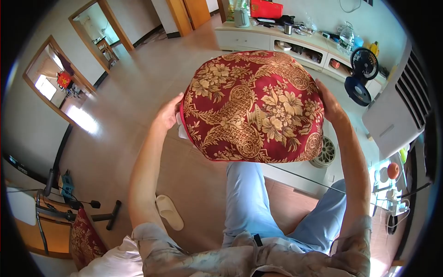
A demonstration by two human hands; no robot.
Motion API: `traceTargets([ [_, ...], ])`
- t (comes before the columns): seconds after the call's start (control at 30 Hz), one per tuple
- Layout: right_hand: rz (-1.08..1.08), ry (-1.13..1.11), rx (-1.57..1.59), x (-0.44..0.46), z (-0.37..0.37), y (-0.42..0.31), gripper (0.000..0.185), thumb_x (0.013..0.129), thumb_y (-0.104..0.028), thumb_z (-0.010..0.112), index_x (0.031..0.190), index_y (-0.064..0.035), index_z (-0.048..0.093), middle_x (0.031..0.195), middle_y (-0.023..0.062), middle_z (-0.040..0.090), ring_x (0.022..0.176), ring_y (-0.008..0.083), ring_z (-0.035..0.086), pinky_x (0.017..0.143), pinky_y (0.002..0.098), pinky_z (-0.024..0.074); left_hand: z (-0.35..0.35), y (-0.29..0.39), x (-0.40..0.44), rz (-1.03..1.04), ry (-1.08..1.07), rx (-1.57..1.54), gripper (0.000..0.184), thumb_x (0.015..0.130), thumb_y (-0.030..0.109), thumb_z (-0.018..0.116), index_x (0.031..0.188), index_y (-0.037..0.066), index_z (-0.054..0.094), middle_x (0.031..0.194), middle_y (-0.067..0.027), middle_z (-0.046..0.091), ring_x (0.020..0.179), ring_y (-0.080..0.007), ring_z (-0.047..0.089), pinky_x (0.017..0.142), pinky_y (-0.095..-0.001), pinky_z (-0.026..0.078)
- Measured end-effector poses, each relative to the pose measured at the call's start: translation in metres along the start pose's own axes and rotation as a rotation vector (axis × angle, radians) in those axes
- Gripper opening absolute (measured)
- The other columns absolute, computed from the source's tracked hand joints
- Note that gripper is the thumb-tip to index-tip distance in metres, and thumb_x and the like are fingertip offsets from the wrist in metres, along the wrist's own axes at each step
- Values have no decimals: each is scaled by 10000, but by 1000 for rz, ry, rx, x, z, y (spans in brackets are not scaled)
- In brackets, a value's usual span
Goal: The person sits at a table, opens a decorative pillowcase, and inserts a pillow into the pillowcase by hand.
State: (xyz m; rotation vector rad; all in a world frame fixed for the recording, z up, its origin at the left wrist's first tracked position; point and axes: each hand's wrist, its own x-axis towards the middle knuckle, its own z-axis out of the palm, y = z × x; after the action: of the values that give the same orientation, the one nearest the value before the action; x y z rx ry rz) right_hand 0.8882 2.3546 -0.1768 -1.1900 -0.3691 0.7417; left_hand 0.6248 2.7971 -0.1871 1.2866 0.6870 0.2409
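Note:
A plump dark red cushion (254, 108) with a gold flower pattern is held up in front of me, above my knees. My left hand (170, 112) grips its left edge, the fingers partly hidden behind it. White material (182, 131) shows at that edge, just below the hand. My right hand (329, 102) is pressed on the cushion's right side, with its fingers mostly out of sight behind the fabric.
A glass-topped table (295, 177) with a round patterned object (324, 152) stands beyond my knees. To the right are a small dark fan (364, 64) and a white slatted appliance (399, 106). One slipper (169, 212) lies on the floor; a matching red cushion (86, 240) sits lower left.

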Motion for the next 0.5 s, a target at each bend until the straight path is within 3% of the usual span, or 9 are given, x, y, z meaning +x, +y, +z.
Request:
traceTargets([
  [0.07, 26, -71, 10, -4, 8, -1, 489, 996, -410, 474, 1300, -33, 541, 1178, 112, 666, 984, 186, 676, 893, 329, 555, 0, 4, -12, -36, -156, 56, 538, 899, 429, 667, 1260, 40, 575, 1235, -115, 625, 1103, -225, 598, 948, -419, 490],
  [0.13, -97, 35, -164, -18, 30, -2, 469, 993, -393, 480, 1295, -39, 540, 1179, 133, 667, 989, 206, 682, 894, 343, 562, 3, 8, -19, -31, -182, 70, 530, 901, 394, 675, 1265, 24, 570, 1214, -128, 639, 1097, -228, 612, 946, -401, 496],
  [0.2, -54, 41, -133, -15, 21, 0, 490, 968, -399, 529, 1300, -38, 532, 1179, 134, 667, 986, 218, 683, 892, 357, 566, 2, 7, -19, 9, -243, 173, 518, 885, 346, 704, 1237, -15, 584, 1186, -144, 653, 1072, -223, 632, 932, -367, 507],
  [0.23, 7, -15, 6, -8, 10, 3, 516, 949, -406, 564, 1311, -41, 523, 1202, 135, 655, 1010, 226, 675, 909, 371, 558, 2, 8, -19, -12, -226, 143, 470, 873, 257, 713, 1210, -47, 589, 1148, -156, 667, 1010, -228, 659, 903, -370, 527],
  [0.27, 66, -69, 145, -6, 8, 5, 546, 930, -413, 598, 1323, -44, 515, 1224, 136, 643, 1033, 234, 666, 926, 386, 550, 3, 7, -20, -13, -229, 144, 470, 873, 257, 713, 1210, -47, 589, 1148, -156, 667, 1010, -228, 659, 903, -370, 527],
  [0.37, -33, -247, 265, -13, -5, 9, 605, 900, -420, 646, 1352, -50, 490, 1285, 139, 605, 1116, 250, 625, 982, 416, 514, 12, 2, -8, 66, -171, 17, 385, 837, 124, 701, 1161, -60, 606, 1090, -159, 685, 949, -232, 676, 870, -384, 545],
  [0.4, -11, -215, 331, -17, -7, 14, 633, 886, -417, 670, 1366, -51, 479, 1320, 139, 580, 1175, 249, 586, 1024, 434, 478, 13, 3, -1, 134, -139, 15, 358, 833, 104, 694, 1139, -62, 612, 1070, -149, 689, 934, -235, 676, 857, -387, 547],
  [0.5, -32, -255, 274, -29, 6, 23, 637, 881, -368, 692, 1382, -51, 458, 1291, 125, 597, 1165, 243, 588, 1022, 441, 479, 0, 16, 34, 275, 11, -21, 338, 822, 90, 698, 1120, -49, 622, 1017, -127, 691, 875, -223, 670, 820, -378, 542],
])
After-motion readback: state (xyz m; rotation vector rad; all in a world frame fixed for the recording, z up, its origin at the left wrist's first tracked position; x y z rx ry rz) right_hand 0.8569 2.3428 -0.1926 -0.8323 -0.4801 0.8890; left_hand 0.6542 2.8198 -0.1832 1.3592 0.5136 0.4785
